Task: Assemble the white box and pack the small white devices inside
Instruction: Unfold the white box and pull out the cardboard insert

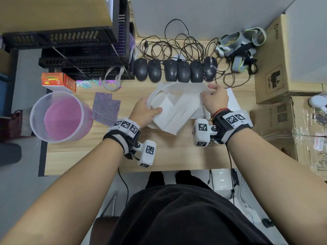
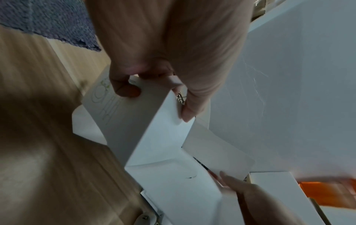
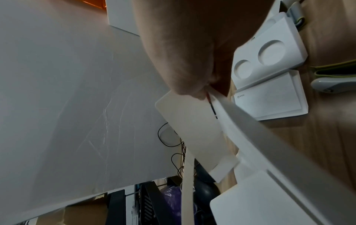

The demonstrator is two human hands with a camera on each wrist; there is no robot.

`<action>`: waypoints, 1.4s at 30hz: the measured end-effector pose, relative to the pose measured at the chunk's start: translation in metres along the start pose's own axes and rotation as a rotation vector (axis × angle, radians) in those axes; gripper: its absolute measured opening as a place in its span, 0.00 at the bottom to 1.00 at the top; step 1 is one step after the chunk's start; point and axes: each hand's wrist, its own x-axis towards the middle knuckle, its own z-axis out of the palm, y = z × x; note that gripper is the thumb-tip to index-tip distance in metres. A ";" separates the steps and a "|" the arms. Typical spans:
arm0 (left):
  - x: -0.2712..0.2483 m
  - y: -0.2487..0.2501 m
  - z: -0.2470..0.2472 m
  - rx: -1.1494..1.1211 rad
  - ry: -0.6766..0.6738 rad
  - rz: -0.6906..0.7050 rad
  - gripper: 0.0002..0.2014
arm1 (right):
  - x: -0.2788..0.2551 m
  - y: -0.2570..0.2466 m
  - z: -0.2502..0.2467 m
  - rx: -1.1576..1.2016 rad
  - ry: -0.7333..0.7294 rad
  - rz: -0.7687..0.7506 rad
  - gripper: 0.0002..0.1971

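Observation:
A white cardboard box [image 1: 177, 110] lies half folded at the middle of the wooden desk, its flaps sticking out. My left hand [image 1: 150, 109] grips its left wall, thumb on top; in the left wrist view the left hand [image 2: 158, 97] pinches a printed panel [image 2: 125, 118]. My right hand [image 1: 209, 90] pinches a flap at the box's far right, and in the right wrist view the right hand [image 3: 200, 92] holds that flap [image 3: 194, 129]. A white insert with round recesses [image 3: 269, 50] and a white lid [image 3: 269, 100] lie beside it. Small white devices on grey straps [image 1: 228, 46] sit at the back right.
Several black mice [image 1: 175, 69] with tangled cables line the desk behind the box. At the left stand a clear bucket [image 1: 60, 117], a purple cloth [image 1: 106, 110] and an orange carton [image 1: 58, 82]. Black trays [image 1: 79, 50] fill the back left, brown cardboard boxes [image 1: 286, 64] the right.

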 end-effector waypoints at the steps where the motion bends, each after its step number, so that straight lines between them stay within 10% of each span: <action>1: -0.001 -0.001 0.001 0.019 -0.002 0.007 0.13 | 0.000 0.000 0.000 -0.024 0.026 0.024 0.13; 7: -0.006 -0.008 0.009 0.069 -0.027 -0.005 0.17 | -0.004 0.001 -0.001 -0.023 0.013 -0.050 0.04; 13: -0.008 -0.011 0.012 0.076 0.013 -0.042 0.18 | -0.008 0.005 0.002 -0.001 -0.196 -0.096 0.33; 26: -0.008 -0.006 0.020 0.126 0.002 -0.030 0.18 | -0.008 0.017 0.002 -0.021 -0.035 -0.029 0.24; 33: -0.010 -0.009 0.017 0.151 -0.023 -0.062 0.17 | -0.012 0.016 -0.002 0.108 -0.246 -0.093 0.11; 42: -0.018 0.005 0.014 0.119 -0.061 -0.052 0.29 | -0.016 0.007 0.007 -0.276 -0.402 -0.269 0.23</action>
